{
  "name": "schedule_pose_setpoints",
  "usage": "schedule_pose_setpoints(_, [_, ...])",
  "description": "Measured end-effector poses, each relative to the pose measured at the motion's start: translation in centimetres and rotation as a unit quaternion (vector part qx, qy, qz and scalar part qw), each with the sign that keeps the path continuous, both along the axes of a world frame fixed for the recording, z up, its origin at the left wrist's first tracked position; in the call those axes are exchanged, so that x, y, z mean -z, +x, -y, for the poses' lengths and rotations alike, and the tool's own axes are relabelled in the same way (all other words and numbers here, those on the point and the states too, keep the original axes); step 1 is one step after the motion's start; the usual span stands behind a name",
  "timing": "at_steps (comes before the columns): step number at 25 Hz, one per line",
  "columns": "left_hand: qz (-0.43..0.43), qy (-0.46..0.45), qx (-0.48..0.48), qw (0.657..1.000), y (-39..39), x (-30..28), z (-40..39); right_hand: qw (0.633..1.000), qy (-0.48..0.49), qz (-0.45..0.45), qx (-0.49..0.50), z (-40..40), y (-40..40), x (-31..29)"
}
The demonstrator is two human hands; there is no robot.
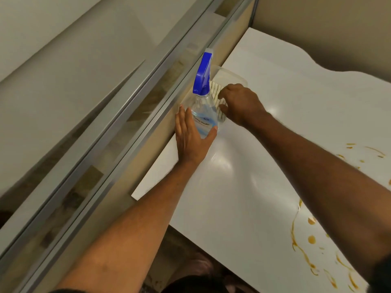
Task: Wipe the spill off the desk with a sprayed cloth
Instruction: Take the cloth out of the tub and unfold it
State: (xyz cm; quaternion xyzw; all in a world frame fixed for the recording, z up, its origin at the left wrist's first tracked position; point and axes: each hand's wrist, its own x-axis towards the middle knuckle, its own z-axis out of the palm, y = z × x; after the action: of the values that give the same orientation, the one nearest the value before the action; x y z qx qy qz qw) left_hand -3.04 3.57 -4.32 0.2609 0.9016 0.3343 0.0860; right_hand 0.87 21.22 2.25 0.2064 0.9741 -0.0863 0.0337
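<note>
A clear spray bottle (204, 111) with a blue trigger head stands at the desk's left edge. My left hand (191, 134) wraps its base, thumb across the front and fingers along the far side. Just behind it, a white cloth with dark stripes (215, 96) lies in a clear plastic container (232, 78). My right hand (241, 104) is over the container, fingertips and thumb down on the cloth and still apart. An amber spill (304, 240) of streaks and drops runs over the white desk (243, 197) at the right, partly hidden by my right forearm.
A beige partition with a metal rail (135, 132) runs along the desk's left edge, close beside the bottle. Another partition wall (338, 28) closes off the far side. The desk's near edge drops to a dark floor (190, 261) at the bottom.
</note>
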Motion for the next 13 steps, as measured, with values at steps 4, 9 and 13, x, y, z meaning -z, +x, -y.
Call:
schedule_pose_setpoints(4, [-0.003,0.028,-0.007,1.0,-0.1,0.9,0.0,0.993,0.043,0.108,-0.019,0.0,-2.9,1.0])
schedule_pose_setpoints(9, [-0.021,0.041,-0.011,0.999,-0.1,1.8,-0.2,0.984,0.01,0.177,-0.014,-0.2,-4.7,2.8])
schedule_pose_setpoints(13, [-0.031,0.048,-0.015,0.998,-0.2,2.4,-0.2,0.99,0.003,0.138,0.011,-0.4,-5.2,4.1])
